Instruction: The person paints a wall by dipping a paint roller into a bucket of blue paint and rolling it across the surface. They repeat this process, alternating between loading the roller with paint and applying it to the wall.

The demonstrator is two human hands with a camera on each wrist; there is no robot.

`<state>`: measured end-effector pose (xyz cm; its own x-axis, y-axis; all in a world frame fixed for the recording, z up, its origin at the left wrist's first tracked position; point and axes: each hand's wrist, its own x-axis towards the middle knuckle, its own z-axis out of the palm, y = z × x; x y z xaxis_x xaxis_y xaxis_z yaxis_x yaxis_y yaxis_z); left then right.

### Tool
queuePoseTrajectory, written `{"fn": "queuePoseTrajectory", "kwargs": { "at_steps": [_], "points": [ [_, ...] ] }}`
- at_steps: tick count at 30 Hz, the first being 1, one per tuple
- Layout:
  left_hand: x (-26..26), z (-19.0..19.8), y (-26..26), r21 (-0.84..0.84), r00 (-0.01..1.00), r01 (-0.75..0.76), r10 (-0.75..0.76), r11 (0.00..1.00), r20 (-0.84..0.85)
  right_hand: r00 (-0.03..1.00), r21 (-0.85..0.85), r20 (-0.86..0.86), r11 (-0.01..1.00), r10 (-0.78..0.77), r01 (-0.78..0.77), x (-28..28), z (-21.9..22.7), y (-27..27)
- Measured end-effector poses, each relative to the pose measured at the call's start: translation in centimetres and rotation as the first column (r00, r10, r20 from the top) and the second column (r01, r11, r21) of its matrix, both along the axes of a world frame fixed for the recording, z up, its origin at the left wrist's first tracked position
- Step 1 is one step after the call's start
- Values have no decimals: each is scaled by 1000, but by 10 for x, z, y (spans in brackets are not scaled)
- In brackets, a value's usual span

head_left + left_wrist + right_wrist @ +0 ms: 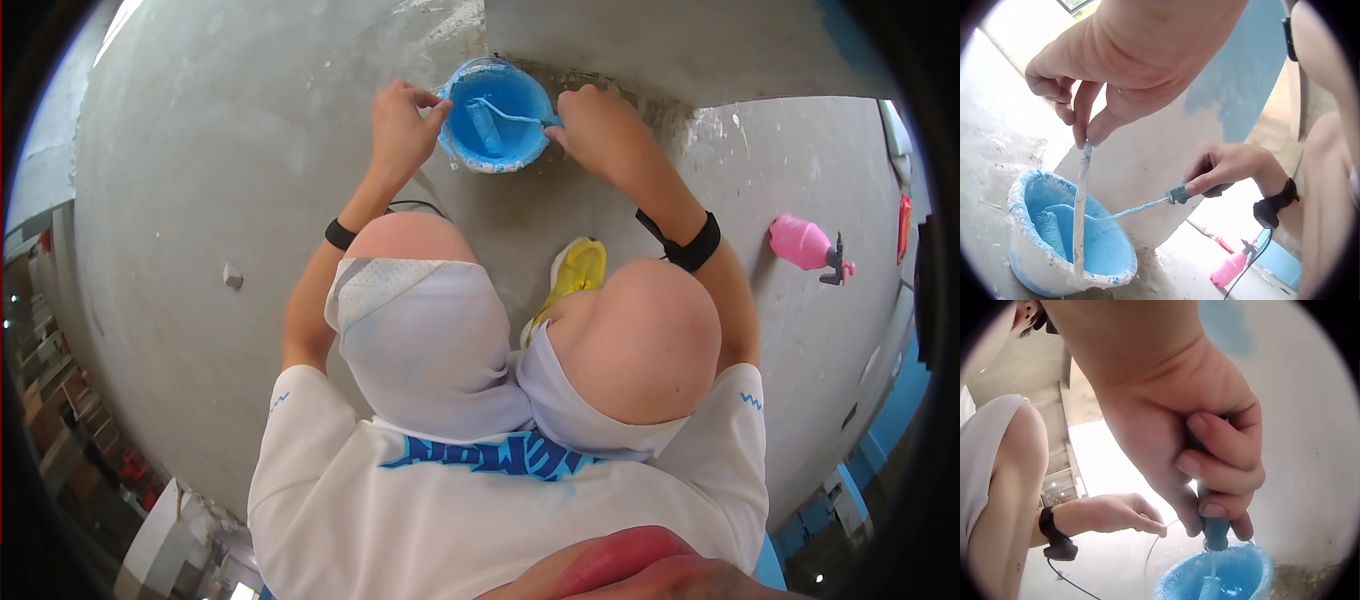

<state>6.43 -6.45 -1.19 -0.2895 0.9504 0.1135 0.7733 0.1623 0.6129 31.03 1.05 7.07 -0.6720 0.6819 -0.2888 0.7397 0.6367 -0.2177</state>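
My left hand pinches the bucket's handle between thumb and finger, the handle raised above the rim in the left wrist view. Blue paint coats the inside of the white bucket. My right hand has its fingers curled round the teal grip of a paint roller. From that grip a bent, paint-covered rod runs into the bucket, where the blue roller head lies against the inside. The lower end of the roller head is partly hidden in the left wrist view.
A pink spray bottle lies on the grey floor at the right, with a red object beyond it. A small pale lump is on the floor at the left. Behind the bucket stands a wall; my knees and a yellow shoe are close in front.
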Motion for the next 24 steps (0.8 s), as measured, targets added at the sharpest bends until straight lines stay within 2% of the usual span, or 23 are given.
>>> {"fn": "queuePoseTrajectory", "kwargs": {
  "at_steps": [1,3,4,7,10,13,16,17,18,19,21,22,24],
  "points": [
    [1,2,-2,-15,1000,-9,9,1000,0,1000,1,0,1000,8,-8,1,7,-5],
    [2,1,-7,-38,1000,-31,31,999,4,998,153,-61,988,-10,19,5,24,-18],
    [1,-1,-8,-8,1000,-21,21,1000,-16,998,149,-58,989,-2,11,5,28,-20],
    [3,0,-9,12,1000,-14,15,1000,-16,998,200,24,979,-52,46,4,30,-24],
    [-1,-4,-10,-8,1000,-22,21,1000,-12,997,198,-20,977,-69,72,7,12,-21],
    [-7,-10,-12,-33,999,-34,33,999,-17,995,195,-98,979,-32,50,12,-29,-8],
    [-6,-10,-13,-43,999,-49,49,998,-13,991,128,-127,990,-45,62,12,-67,21],
    [-4,-9,-14,-35,998,-55,54,998,-17,991,-144,-25,982,-131,126,11,-73,33],
    [-5,-9,-16,-31,999,-50,50,998,-18,978,-394,97,895,-186,209,8,-73,38],
    [-4,-10,-17,-28,998,-42,41,999,-40,977,-390,97,896,-189,212,10,-74,36],
    [-7,-13,-15,-19,998,-31,29,999,-64,946,-507,152,799,-288,324,14,-74,31],
    [-8,-15,-15,-15,998,-32,31,999,-49,945,-505,151,799,-290,325,16,-81,28],
    [-8,-19,-13,-11,999,-28,27,1000,-30,946,-388,-17,874,-323,292,22,-96,21]
  ]
}}
